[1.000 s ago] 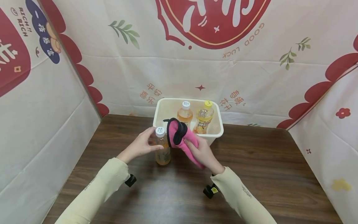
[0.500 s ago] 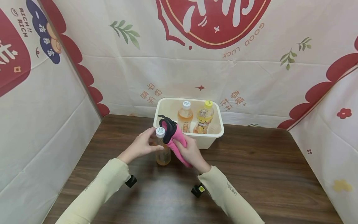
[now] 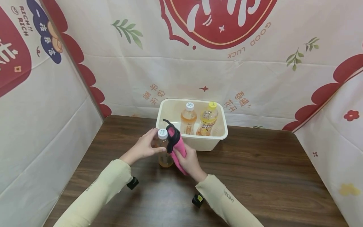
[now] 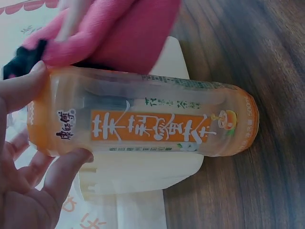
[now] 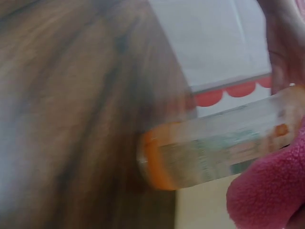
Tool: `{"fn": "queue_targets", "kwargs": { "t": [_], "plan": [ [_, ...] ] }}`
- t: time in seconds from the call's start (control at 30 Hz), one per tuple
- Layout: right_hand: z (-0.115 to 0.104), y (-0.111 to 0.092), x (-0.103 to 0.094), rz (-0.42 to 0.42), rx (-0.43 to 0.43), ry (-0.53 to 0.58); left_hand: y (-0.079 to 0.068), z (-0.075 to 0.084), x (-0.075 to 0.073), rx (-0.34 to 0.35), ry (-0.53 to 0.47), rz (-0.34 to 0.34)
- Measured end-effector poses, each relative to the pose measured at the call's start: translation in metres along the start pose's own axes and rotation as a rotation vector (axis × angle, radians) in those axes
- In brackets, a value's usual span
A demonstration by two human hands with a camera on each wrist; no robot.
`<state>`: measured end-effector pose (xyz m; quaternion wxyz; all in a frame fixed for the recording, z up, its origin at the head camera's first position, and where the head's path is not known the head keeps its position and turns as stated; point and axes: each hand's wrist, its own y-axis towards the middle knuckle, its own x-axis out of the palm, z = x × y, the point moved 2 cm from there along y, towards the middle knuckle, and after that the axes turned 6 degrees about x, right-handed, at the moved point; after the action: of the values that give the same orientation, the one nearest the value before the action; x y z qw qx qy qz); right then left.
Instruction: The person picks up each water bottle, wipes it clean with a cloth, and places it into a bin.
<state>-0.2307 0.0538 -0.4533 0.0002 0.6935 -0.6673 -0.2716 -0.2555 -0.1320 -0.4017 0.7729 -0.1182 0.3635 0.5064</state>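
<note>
A bottle of orange-labelled tea (image 3: 165, 161) with a white cap stands upright on the dark wood table. My left hand (image 3: 141, 147) holds it near the top, thumb on the near side and fingers round the back. Bunched in my right hand (image 3: 191, 161) is a pink fleece cloth (image 3: 179, 147) with black edging and a thin black loop. Its black edge lies close against the bottle's upper right side. In the left wrist view the label (image 4: 152, 126) shows clearly, with the pink cloth (image 4: 128, 36) beside the bottle. The right wrist view is blurred; fuzzy pink fabric (image 5: 271, 188) overlaps the bottle (image 5: 209, 148).
Behind the hands a cream plastic bin (image 3: 201, 144) stands near the back curtain. Inside it are a white-capped bottle (image 3: 188, 118) and a yellow-capped bottle (image 3: 209, 118). Printed cloth walls (image 3: 181, 75) enclose the table (image 3: 255, 167) at the back and sides.
My right hand has moved left and slightly down with the pink cloth, which now looks narrower beside the bottle. My left hand and the bottle have stayed in place.
</note>
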Motion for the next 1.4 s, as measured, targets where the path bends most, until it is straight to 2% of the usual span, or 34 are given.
{"fn": "queue_targets", "kwargs": {
  "t": [0.27, 0.43, 0.63, 0.73, 0.83, 0.97, 1.1, 1.27, 1.4],
  "plan": [
    [0.027, -0.024, 0.01, -0.001, -0.057, -0.095, 0.0, -0.002, 0.0, 0.012, 0.02, 0.002],
    [0.047, -0.038, 0.016, -0.064, -0.031, -0.192, -0.001, -0.003, 0.002, 0.029, 0.022, -0.003],
    [0.054, -0.041, 0.015, -0.076, -0.003, -0.201, 0.0, -0.003, 0.003, 0.03, 0.013, -0.003],
    [0.05, -0.041, 0.013, -0.059, -0.023, -0.2, 0.0, -0.002, 0.003, 0.02, 0.007, -0.006],
    [0.04, -0.038, 0.01, -0.028, -0.087, -0.183, 0.0, -0.001, 0.002, 0.014, 0.01, -0.011],
    [0.013, -0.029, 0.002, 0.019, -0.211, -0.121, 0.0, 0.0, 0.001, 0.018, 0.025, -0.003],
    [-0.018, -0.015, -0.008, 0.063, -0.312, -0.091, 0.0, -0.001, 0.001, 0.065, 0.024, 0.009],
    [-0.045, 0.009, -0.015, 0.038, -0.286, -0.08, -0.001, 0.0, 0.0, 0.101, 0.042, 0.031],
    [-0.044, 0.015, -0.013, 0.021, -0.216, -0.055, -0.001, 0.001, 0.0, 0.075, 0.05, 0.025]
  ]
}}
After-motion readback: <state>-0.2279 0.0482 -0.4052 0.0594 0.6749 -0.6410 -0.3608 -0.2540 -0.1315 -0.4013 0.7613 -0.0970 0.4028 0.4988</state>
